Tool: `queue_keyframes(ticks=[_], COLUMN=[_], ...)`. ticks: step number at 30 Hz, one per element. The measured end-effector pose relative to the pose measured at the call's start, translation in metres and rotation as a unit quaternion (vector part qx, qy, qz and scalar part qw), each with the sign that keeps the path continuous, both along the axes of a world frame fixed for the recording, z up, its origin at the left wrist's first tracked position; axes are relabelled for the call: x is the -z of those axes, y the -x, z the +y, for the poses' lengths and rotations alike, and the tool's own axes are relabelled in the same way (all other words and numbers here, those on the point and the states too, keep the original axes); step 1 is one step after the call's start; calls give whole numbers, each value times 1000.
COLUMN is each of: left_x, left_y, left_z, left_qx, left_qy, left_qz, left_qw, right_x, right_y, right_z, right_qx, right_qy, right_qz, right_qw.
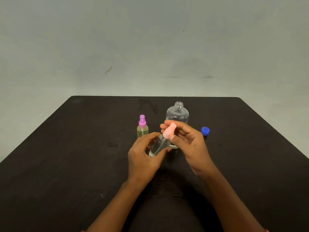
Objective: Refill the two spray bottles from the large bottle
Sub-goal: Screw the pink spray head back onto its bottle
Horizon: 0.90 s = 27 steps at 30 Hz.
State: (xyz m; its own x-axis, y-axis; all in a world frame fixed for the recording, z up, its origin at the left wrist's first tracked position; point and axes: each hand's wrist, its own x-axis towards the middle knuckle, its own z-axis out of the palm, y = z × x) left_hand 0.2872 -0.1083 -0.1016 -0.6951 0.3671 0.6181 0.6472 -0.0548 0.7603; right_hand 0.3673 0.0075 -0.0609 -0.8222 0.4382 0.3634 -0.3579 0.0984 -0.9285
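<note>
Dark tabletop (pixel 66 156) sat vs. a pale wall. L hand (pixel 143 158) gripped the clear spray bottle (pixel 158 146), tilted above the table; R hand (pixel 187 141) pinched its pink pump top (pixel 169 131). Behind them – large clear bottle (pixel 177 114), uncapped, upright; its blue cap (pixel 205 130) lay to the right, yellow spray bottle w/ purple top (pixel 142 128) stood left.

We find nothing we can read. A dark label patch low on the large bottle (pixel 177 114), at frame centre, is mostly hidden behind the hands and too blurred for us to make out.
</note>
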Motion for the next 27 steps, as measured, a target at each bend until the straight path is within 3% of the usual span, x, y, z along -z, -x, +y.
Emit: queue_keyframes(ticks=[11,18,27], left_x=[1,-5,-2], left_y=[-4,-5,-6], left_z=[0,0,1], left_qx=[38,32,43], left_qy=[14,-21,0], left_qz=[2,-11,2], left_qw=[999,999,999], right_x=[1,-3,-2], right_y=[2,-2,-1], right_z=[-7,-2,-5], right_qx=[64,-28,33], right_qy=[13,59,51], right_qz=[-27,4,-28], right_qw=[998,998,998])
